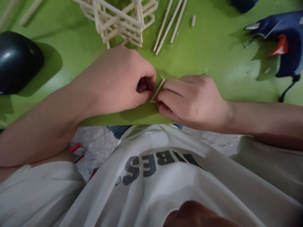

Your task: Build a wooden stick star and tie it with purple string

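Note:
Near the front edge of the green table, my right hand (194, 99) pinches a short wooden stick (157, 91) that slants up to the right. A whitish wisp shows at the stick's upper end. Just left of it, my left hand (123, 82) is curled with thumb and forefinger close together; whether anything lies between them is hidden. Beyond my left hand stands a lattice frame of wooden sticks (118, 20), glued in crossing layers. To its right lie several loose sticks (169, 26) and a tiny cut piece (193, 20).
A blue glue gun (290, 41) with an orange trigger lies at the right, its cord (290, 88) trailing toward me. A glossy black rounded object (20, 63) sits at the left. More sticks (30, 12) lie at the far left, and a dark object (245, 4) at the top right.

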A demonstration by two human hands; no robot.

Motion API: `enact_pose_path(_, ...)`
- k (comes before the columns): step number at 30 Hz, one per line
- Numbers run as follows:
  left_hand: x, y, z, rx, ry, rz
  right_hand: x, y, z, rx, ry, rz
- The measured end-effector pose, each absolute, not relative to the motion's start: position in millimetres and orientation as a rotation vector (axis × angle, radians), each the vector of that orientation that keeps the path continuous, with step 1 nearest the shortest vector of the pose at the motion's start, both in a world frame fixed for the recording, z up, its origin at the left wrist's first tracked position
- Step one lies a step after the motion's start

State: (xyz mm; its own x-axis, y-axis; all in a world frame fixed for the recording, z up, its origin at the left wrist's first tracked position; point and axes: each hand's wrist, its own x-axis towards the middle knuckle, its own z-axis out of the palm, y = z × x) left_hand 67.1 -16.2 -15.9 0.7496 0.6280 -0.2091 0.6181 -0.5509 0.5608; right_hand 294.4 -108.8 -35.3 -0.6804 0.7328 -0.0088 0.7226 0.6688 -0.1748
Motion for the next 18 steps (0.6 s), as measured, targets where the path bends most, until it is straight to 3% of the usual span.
enact_pose_path(6,67.4,-19.4,-16.1,2.318,0.929,0.007,297.2,-107.5,-36.4,-1.206,-2.812,0.249)
enact_pose_path(18,52.1,-10.4,-35.1,2.636,0.465,0.17,317.5,-111.7,-37.6,-1.031,-2.726,0.166)
